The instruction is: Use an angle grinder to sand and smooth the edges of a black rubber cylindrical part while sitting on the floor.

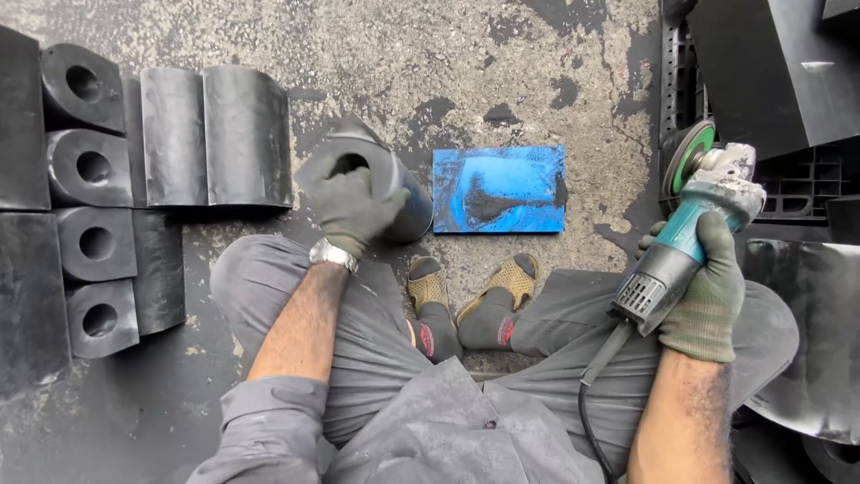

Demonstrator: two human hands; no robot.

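Stained concrete floor (502, 63) lay under us; our left hand (351, 208) gripped a black rubber block (394, 184) beside the blue pad (499, 189), right hand (708, 296) clenched the angle grinder (690, 224), lifted clear; like blocks (90, 206) sat stacked at the floor's left edge.

The left hand (351, 208) covers much of the black rubber block (381, 184) it grips, so the block's near face and part of its hole are hidden. The grinder's disc (688, 159) is seen almost edge-on, its working face not showing. The grinder's cable (591, 408) runs off the bottom edge. At the left edge the black slabs (20, 125) are cut off (their full shape cannot be told). The black sheets (775, 63) at upper right leave the frame too.
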